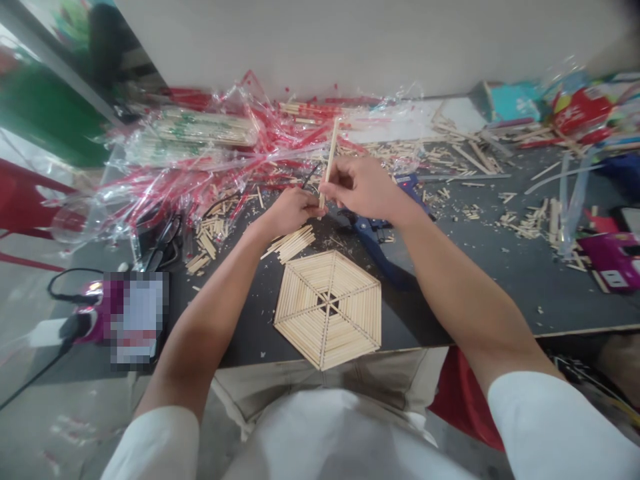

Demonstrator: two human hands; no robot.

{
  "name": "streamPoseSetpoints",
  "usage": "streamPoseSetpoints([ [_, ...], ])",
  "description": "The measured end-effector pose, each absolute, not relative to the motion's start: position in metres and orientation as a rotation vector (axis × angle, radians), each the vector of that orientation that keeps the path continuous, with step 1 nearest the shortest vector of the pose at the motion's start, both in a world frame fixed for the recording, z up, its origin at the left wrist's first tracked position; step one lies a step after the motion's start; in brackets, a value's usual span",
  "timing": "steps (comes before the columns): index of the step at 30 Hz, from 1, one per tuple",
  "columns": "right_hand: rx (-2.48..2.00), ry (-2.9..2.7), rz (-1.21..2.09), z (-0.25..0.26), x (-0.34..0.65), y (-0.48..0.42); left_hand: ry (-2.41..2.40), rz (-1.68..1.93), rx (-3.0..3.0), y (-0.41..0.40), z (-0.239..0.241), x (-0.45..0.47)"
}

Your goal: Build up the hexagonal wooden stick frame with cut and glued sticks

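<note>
Near the table's front edge [575,329], hexagon panel [329,309], clear of both hands.

A small craft workshop, an informal hand-making corner rather than a factory line. A dark worktable [500,267] set against a plain pale wall [350,40] is littered with cut wooden stick offcuts [525,223] toward its right edge, and torn clear-and-red plastic wrappers [200,167] with bundles of uncut sticks [205,130] are heaped at its far left corner. A blue glue gun [375,233] lies near the middle, and a finished hexagonal stick panel [327,308] rests at the near edge
</note>
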State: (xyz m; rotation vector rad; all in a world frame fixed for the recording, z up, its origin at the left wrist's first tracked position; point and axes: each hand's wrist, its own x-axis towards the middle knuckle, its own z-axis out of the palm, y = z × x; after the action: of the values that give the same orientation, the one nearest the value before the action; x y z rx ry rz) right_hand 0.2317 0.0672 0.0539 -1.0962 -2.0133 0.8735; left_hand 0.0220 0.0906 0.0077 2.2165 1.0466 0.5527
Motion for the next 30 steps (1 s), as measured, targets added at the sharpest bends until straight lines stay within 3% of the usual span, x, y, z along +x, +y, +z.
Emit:
streamPoseSetpoints([
  [8,-1.198,-2.218,0.711,0.048,0.230,0.069,1.132,0.533,2.241,0.089,0.010,0.020],
  [14,-1.186,-2.209,0.669,0.049,0.230,0.069,1.297,0.347,2.518,0.078,0.036,0.020],
  [21,-1.212,-2.153,0.665,0.045,0.233,0.074,2.055,0.228,2.225,0.079,0.075,-0.019],
  [26,-1.211,-2.132,0.690,0.043,0.232,0.075,1.852,0.342,2.347,0.085,0.087,-0.055],
  [30,-1.232,-2.106,0.702,0.043,0.231,0.074,1.462,0.508,2.280,0.087,0.073,-0.032],
])
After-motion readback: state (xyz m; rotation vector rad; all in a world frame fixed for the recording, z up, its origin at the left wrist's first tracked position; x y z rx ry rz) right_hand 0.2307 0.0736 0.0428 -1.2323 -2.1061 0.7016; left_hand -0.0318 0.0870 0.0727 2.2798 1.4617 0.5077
